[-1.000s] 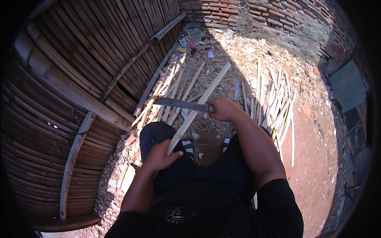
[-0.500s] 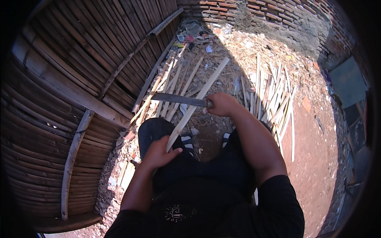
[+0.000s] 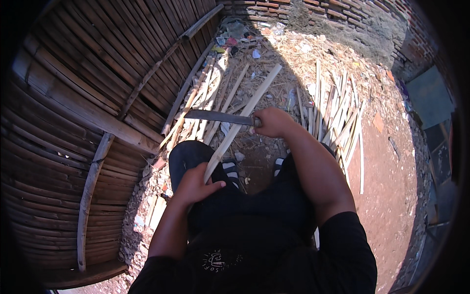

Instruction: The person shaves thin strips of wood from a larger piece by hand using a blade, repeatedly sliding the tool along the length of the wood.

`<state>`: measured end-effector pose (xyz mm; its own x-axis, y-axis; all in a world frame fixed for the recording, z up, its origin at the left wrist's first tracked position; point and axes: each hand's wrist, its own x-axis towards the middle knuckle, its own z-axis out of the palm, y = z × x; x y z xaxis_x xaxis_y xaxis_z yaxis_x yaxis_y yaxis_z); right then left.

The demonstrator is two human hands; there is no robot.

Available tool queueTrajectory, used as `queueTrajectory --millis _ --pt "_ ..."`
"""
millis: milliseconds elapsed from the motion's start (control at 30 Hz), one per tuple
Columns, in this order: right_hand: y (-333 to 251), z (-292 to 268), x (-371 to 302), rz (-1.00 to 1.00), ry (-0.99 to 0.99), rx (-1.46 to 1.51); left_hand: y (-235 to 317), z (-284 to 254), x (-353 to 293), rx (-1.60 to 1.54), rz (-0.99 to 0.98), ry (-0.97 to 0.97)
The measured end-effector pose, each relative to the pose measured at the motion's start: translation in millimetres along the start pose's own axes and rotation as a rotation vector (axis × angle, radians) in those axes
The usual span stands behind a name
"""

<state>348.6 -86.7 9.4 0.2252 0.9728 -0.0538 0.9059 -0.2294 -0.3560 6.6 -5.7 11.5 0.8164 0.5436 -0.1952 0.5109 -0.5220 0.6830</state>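
Note:
My left hand (image 3: 196, 184) is closed around the near end of a long pale bamboo strip (image 3: 250, 106), close to my left thigh. The strip slants away from me, up and to the right. In my right hand (image 3: 271, 122) is the handle of a machete, gripped in a closed fist. The machete's long dark blade (image 3: 215, 116) points left and crosses the strip about midway along. Whether its edge bites into the bamboo, I cannot tell.
More bamboo strips (image 3: 338, 105) lie in a loose pile at right, with others on the ground (image 3: 236, 88) ahead. A bamboo-slat wall (image 3: 63, 112) stands close at left. At the back is a brick wall (image 3: 338, 19), with litter and shavings (image 3: 293, 46) before it.
The whole view has shifted slightly. Both hands, the machete and the bamboo strip keep nearly the same positions relative to one another.

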Motion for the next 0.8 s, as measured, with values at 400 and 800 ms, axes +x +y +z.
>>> queueTrajectory --millis 400,800 --pt "-1.9 -1.3 -0.2 0.005 -0.010 0.010 1.8 1.0 -0.6 -0.011 -0.047 0.008" --pt "4.9 5.1 0.5 -0.045 0.042 0.015 1.9 2.7 -1.5 -0.015 -0.011 0.032"
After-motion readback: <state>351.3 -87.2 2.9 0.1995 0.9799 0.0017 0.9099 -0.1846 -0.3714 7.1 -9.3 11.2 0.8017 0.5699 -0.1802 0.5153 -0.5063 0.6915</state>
